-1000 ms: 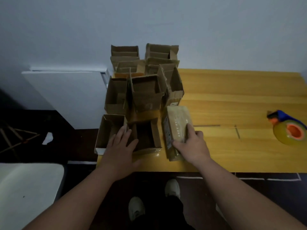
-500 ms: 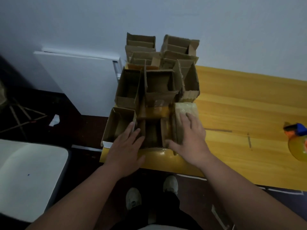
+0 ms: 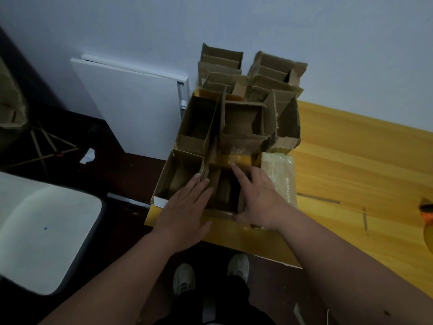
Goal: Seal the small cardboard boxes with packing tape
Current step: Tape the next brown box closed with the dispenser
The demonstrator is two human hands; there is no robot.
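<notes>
Several small brown cardboard boxes [image 3: 241, 118] with open flaps stand crowded at the left end of the yellow wooden table [image 3: 351, 165]. The nearest open box [image 3: 226, 188] sits at the front edge. My left hand [image 3: 185, 207] lies flat, fingers spread, against its left side and the neighbouring open box [image 3: 178, 174]. My right hand [image 3: 257, 195] is spread over the box's right wall, thumb at the front corner. A closed, taped box [image 3: 280, 174] lies flat just right of my right hand. The tape dispenser [image 3: 427, 219] shows only partly at the right edge.
A white panel [image 3: 131, 109] leans against the wall left of the table. A white chair seat [image 3: 39, 231] stands at the lower left. Dark floor holds a wooden stand [image 3: 44, 146] and a paper scrap. My shoes [image 3: 210, 273] are below the table edge.
My right hand has left the top of the taped box and moved left onto the open front box. My left hand stays at the left boxes. The view has shifted left, pushing the dispenser to the edge.
</notes>
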